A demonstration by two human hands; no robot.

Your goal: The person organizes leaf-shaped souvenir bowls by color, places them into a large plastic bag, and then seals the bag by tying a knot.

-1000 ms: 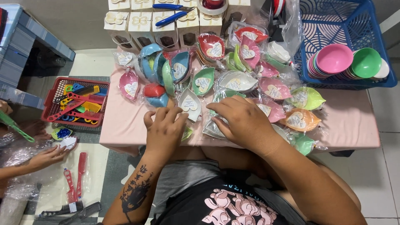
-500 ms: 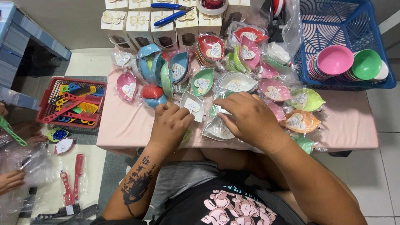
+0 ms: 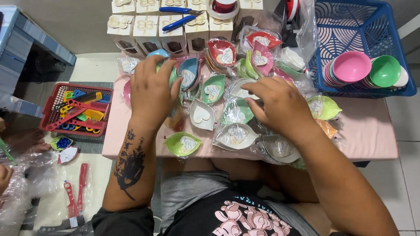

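Both hands have moved up the table: left hand (image 3: 151, 89) clutching wrapped dishes (image 3: 186, 74), right hand (image 3: 280, 107) curled over a green packet (image 3: 236, 111)

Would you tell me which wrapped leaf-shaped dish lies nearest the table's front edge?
The light green dish, alone at the front edge beside the left forearm; the others lie farther back.

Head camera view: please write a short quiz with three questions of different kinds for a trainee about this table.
1. True or false: the blue basket holds round bowls.
2. What lies on the white gift boxes? A) blue scissors B) a spoon C) a comb
3. On which side of the table is the red tray of combs?

Key:
1. True; a pink bowl and a green bowl show.
2. A, blue scissors.
3. The person's left, on the floor.
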